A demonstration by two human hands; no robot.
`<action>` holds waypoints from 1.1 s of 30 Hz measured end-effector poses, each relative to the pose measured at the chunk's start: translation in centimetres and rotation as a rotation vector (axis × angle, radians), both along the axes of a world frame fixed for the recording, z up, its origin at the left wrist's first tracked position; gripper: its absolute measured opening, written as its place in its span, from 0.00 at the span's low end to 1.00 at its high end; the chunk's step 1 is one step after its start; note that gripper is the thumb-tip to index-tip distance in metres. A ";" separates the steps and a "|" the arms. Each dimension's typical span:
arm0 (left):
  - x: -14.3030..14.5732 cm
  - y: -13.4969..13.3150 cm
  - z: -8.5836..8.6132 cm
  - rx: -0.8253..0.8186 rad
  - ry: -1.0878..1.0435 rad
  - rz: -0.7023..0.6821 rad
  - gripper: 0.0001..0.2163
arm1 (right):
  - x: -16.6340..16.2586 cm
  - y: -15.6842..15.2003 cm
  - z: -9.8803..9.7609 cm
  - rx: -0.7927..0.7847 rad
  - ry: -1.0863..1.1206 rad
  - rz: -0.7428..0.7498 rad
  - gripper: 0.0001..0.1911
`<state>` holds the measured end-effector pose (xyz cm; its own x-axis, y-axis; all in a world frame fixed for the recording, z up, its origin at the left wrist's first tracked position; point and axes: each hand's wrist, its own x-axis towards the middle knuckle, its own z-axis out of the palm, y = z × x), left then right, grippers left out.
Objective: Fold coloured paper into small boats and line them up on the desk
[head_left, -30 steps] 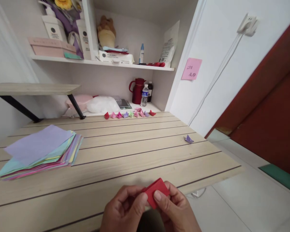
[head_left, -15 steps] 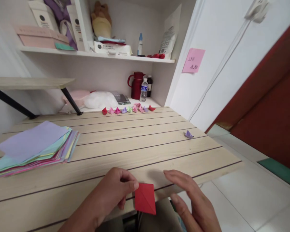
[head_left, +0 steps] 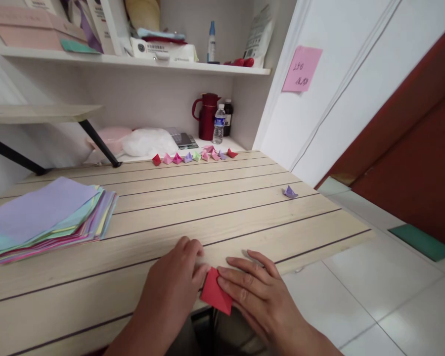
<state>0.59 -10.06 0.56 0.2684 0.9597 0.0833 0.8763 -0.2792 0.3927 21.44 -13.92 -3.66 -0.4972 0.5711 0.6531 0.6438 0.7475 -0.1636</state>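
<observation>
A folded red paper (head_left: 214, 295) lies at the near edge of the wooden table (head_left: 215, 207), one corner hanging past the edge. My left hand (head_left: 178, 277) has its fingers curled, pinching the paper's left side against the table. My right hand (head_left: 254, 291) lies flat with fingers stretched out, pressing on the paper's right side.
A stack of coloured paper sheets (head_left: 46, 217) sits at the left. A row of small folded paper pieces (head_left: 193, 157) lines the far edge, and one purple piece (head_left: 290, 192) lies at the right. A red jug (head_left: 206, 116) and a water bottle (head_left: 219, 131) stand behind.
The red paper went from being held up in both hands to lying on the table edge. My right hand came down flat onto it, and the view tilted downward.
</observation>
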 end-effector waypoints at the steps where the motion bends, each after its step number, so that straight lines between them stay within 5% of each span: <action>1: -0.6 -0.7 -0.6 0.230 0.010 -0.048 0.10 | 0.0 0.0 -0.1 -0.008 0.011 -0.002 0.13; 3: -1.8 -2.3 -2.1 0.675 0.058 -0.190 0.12 | 0.1 -0.1 -0.2 -0.031 -0.009 -0.001 0.14; 5: -2.3 -3.8 -3.8 0.830 0.117 -0.323 0.14 | 0.2 -0.3 -0.3 -0.053 -0.059 -0.003 0.17; 7: -1.8 -4.9 -5.5 0.907 0.010 -0.259 0.13 | 0.4 -0.4 -0.3 -0.060 -0.103 -0.009 0.19; 14: 1.6 -5.3 -8.4 0.906 -0.170 -0.166 0.10 | 0.6 -0.4 -0.5 -0.018 -0.124 -0.018 0.19; 17: 1.1 -5.2 -8.1 0.846 -0.207 -0.138 0.10 | 0.6 -0.4 -0.8 -0.047 -0.078 -0.009 0.20; 22: -1.0 -4.8 -6.7 0.765 0.040 -0.325 0.12 | 0.2 -0.6 -0.6 -0.105 0.047 -0.052 0.16; 28: -1.2 -4.2 -5.6 0.702 0.030 -0.305 0.11 | 0.1 -0.4 -0.3 -0.202 0.039 -0.023 0.10; 33: -1.2 -3.8 -5.2 0.706 0.019 -0.281 0.09 | -0.1 -0.4 -1.1 -0.120 0.024 -0.062 0.09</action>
<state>-0.57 -13.86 -4.69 0.5023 0.5752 0.6456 0.7398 -0.6725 0.0235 21.36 -14.31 -4.75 -0.4434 0.6751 0.5896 0.6830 0.6804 -0.2655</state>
